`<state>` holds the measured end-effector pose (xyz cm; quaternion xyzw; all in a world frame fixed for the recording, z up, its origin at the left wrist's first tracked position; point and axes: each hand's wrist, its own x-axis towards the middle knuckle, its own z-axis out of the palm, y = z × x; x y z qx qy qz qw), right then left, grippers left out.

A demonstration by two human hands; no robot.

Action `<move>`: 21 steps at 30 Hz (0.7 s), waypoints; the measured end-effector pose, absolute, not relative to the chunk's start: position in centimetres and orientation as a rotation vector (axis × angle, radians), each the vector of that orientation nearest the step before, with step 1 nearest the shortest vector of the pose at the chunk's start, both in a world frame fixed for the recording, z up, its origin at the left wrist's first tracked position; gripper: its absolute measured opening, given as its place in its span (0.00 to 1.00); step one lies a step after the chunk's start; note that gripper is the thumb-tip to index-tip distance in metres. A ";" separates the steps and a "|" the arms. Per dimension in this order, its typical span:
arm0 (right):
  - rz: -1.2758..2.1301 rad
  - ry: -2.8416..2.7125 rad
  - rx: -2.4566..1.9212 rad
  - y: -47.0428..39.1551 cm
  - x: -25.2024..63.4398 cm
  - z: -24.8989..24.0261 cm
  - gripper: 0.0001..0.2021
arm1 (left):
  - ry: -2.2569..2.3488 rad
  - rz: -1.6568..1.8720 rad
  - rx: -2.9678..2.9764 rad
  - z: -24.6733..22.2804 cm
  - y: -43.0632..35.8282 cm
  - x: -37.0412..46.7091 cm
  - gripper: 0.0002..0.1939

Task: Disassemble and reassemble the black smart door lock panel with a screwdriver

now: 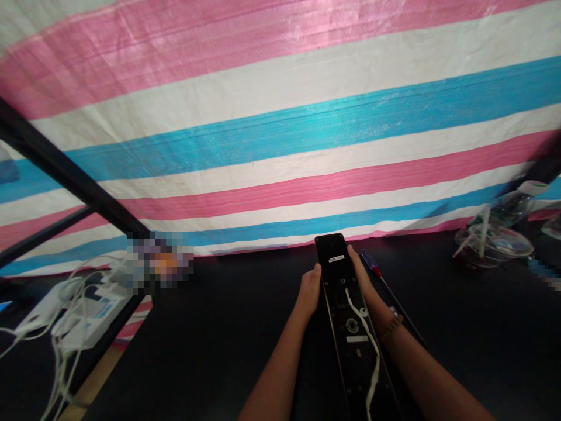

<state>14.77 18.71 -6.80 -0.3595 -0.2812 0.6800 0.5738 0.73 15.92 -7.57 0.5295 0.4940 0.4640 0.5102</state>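
A long black door lock panel [335, 304] is held lengthwise between my two hands, its back side facing up. A white cable [371, 345] runs down it past a round metal fitting, small holes and white labels. My left hand [309, 290] grips the panel's left edge, thumb near the upper part. On the opposite edge, my right hand [363, 279] holds it, with the fingers mostly hidden behind or beneath. Just right of that hand lies a screwdriver [372, 264] with a clear purple and red handle; its long dark shaft points toward me.
The black tabletop [210, 339] stretches to a striped tarp [280, 140] behind it. Plastic cups [495, 242] and a clear bottle [511, 204] stand at right. Power strips [92, 313] with tangled white cables lie at left, near a black metal frame [74, 175].
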 end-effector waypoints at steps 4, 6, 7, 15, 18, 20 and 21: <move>1.569 -0.672 -0.851 18.5 14.7 -6.4 0.23 | 1.191 1.122 1.285 -7.6 15.9 0.7 0.37; 1.554 -0.681 -0.850 18.4 14.7 -6.3 0.22 | 1.194 1.121 1.294 -7.6 15.9 0.7 0.37; 1.548 -0.683 -0.848 18.4 14.6 -6.3 0.22 | 1.198 1.120 1.297 -7.6 15.9 0.8 0.37; 1.526 -0.686 -0.866 18.6 14.7 -6.5 0.22 | 1.197 1.127 1.277 -7.4 15.9 0.8 0.37; 1.523 -0.691 -0.867 18.7 14.6 -6.4 0.22 | 1.192 1.129 1.274 -7.4 15.9 0.7 0.37; 1.529 -0.695 -0.863 18.6 14.6 -6.4 0.22 | 1.187 1.131 1.273 -7.4 15.8 0.7 0.37; 1.534 -0.697 -0.861 18.6 14.6 -6.3 0.22 | 1.187 1.131 1.273 -7.4 15.8 0.7 0.37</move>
